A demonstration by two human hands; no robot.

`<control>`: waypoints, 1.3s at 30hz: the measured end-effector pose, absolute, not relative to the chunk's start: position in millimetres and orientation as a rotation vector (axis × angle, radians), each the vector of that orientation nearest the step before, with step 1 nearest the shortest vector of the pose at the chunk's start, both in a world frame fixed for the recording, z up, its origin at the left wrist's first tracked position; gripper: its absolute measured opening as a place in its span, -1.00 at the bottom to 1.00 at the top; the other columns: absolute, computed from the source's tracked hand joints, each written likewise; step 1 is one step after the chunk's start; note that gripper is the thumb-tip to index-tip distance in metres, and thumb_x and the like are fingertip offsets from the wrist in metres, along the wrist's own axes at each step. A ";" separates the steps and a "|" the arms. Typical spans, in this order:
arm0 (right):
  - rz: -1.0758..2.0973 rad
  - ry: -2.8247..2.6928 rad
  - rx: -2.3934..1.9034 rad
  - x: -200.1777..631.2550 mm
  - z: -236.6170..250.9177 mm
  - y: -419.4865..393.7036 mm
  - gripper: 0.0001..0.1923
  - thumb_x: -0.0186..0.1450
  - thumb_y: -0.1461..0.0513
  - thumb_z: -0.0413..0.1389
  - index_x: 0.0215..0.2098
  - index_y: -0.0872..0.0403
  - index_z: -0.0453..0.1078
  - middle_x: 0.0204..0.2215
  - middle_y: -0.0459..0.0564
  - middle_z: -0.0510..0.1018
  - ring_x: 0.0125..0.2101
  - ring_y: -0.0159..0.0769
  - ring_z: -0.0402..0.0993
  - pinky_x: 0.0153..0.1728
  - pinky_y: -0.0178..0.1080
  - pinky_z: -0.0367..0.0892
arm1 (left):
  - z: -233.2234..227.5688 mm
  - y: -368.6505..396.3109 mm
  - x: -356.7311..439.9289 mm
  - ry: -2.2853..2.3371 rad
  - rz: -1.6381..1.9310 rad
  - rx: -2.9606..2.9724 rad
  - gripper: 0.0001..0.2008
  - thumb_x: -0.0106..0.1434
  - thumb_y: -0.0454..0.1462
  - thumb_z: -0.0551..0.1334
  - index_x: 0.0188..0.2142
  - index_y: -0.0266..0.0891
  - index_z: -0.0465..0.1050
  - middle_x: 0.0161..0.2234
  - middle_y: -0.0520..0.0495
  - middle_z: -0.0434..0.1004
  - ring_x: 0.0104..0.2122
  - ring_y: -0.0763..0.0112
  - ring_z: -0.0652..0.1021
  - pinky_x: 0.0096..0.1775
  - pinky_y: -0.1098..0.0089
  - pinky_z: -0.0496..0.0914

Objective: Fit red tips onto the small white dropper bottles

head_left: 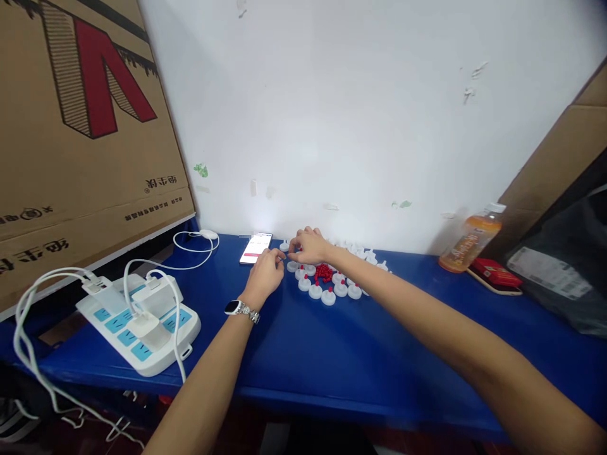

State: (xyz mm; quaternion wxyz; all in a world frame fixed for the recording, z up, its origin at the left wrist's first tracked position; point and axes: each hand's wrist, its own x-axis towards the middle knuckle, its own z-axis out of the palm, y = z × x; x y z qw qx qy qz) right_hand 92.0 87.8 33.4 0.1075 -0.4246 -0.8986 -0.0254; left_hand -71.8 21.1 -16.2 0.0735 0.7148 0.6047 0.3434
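Note:
Both my arms reach out over a blue table (332, 354) toward the white wall. My left hand (265, 270), with a watch at the wrist, has its fingers curled and pinched near the table surface. My right hand (309, 245) is curled over a small white part right beside it; the fingertips of both hands nearly meet. Below and to the right of them lie several white round caps (328, 296) with red centres and a small heap of red pieces (324, 272). More white caps (365, 254) lie along the wall. What each hand pinches is too small to make out.
A lit phone (256, 247) lies flat left of my hands. A white power strip (137, 322) with chargers and white cables sits at the table's left end, below a large cardboard box (80, 126). An orange drink bottle (467, 245), a red packet (496, 273) and a dark bag (564, 265) stand at the right.

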 end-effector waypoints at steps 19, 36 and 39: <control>0.225 -2.212 -1.227 166.8 21.9 21.4 -0.84 0.28 0.20 0.13 -0.40 0.01 0.55 -0.40 -0.06 0.63 -0.25 -0.16 0.40 -0.10 -0.10 0.10 | -5.5 7.0 -41.0 1.295 1.010 2.352 -0.66 0.42 -0.03 -0.01 -0.04 -0.18 0.33 -0.23 -0.09 0.45 -0.20 0.23 0.46 -0.15 0.26 0.35; 0.286 -2.221 -1.229 167.5 11.7 21.7 -0.88 0.25 0.23 0.15 -0.40 0.07 0.52 -0.37 0.00 0.61 -0.22 -0.18 0.43 -0.14 -0.17 0.21 | -12.9 13.2 -39.5 1.205 0.993 2.411 -0.65 0.40 0.00 0.02 -0.06 -0.19 0.34 -0.12 -0.12 0.48 -0.14 0.20 0.45 -0.08 0.22 0.35; 0.636 -1.774 -1.059 164.7 9.1 19.9 -0.83 0.24 0.16 0.17 -0.26 0.08 0.50 -0.37 -0.03 0.61 -0.33 -0.29 0.49 -0.29 -0.26 0.31 | -9.7 9.0 -35.2 1.217 0.973 2.390 -0.65 0.40 0.02 0.02 -0.11 -0.17 0.35 -0.19 -0.09 0.47 -0.20 0.23 0.46 -0.13 0.24 0.36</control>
